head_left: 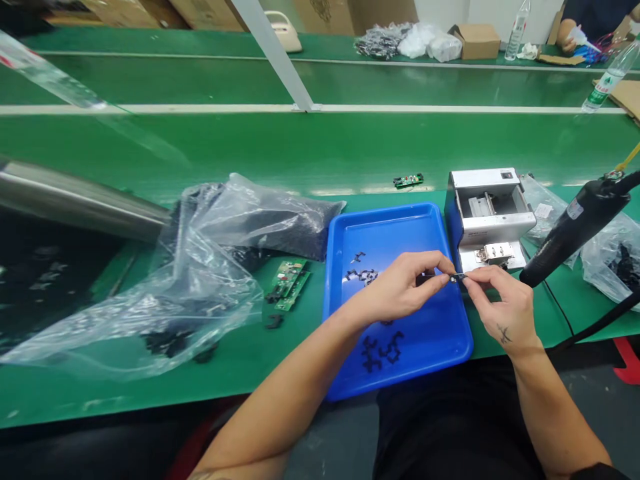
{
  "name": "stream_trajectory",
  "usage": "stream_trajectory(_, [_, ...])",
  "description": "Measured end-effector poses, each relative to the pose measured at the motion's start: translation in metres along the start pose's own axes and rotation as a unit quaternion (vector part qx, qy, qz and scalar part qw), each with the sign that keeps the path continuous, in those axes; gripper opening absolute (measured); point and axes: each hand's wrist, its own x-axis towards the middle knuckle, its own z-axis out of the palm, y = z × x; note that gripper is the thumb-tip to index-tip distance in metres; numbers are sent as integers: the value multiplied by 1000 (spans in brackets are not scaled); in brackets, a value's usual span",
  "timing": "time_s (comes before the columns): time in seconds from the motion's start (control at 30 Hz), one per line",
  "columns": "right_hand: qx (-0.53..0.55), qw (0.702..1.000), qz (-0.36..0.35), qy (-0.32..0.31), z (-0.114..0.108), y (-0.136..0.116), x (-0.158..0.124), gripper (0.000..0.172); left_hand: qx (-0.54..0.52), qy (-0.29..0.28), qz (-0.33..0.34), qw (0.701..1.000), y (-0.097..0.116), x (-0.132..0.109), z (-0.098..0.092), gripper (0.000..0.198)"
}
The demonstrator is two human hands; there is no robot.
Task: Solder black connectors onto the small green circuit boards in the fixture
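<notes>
Above the right rim of a blue tray (400, 363), the fingertips of both my hands meet at a small black part (456, 277), too small and covered to tell its exact kind. My left hand (413, 287) pinches its left side, with the thumb and forefinger closed. From the right, my right hand (500, 303) pinches the other side. Small black plastic clips (390, 347) lie in the tray's near part. Further back in it is a cluster of black and shiny pieces (363, 275), partly behind my left hand.
Behind my right hand stands a silver screw feeder (493, 220). A black cylindrical tool (555, 237) slants at the right. Left of the tray are green circuit boards (290, 283) and a clear bag of black parts (300, 223). Another person's hand (567, 40) shows across the bench.
</notes>
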Motion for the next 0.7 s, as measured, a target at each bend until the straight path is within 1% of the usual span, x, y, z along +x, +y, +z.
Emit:
stream_trajectory(0.2, [-81, 993, -80, 25, -2, 12, -1, 10, -4, 11, 78, 997, -5, 8, 4, 10])
stream_trajectory(0.3, [-112, 988, -96, 31, -4, 18, -2, 10, 13, 8, 107, 994, -9, 14, 5, 10])
stream_trajectory(0.43, [-149, 983, -99, 50, -3, 27, -2, 12, 51, 2, 137, 989, -18, 21, 4, 11])
stream_trajectory(0.5, [-160, 981, -97, 54, -2, 31, -2, 13, 89, 2, 149, 985, -21, 22, 6, 13])
stream_trajectory(0.57, [-164, 980, -97, 50, -1, 32, -3, 14, 153, 13, 162, 975, -23, 20, 8, 16])
stream_trajectory(0.63, [-160, 981, -98, 43, -2, 30, -4, 17, 239, 24, 177, 954, -24, 17, 9, 20])
stream_trajectory(0.7, [-149, 982, -100, 54, -8, 26, -7, 21, 316, 26, 187, 930, -23, 13, 11, 23])
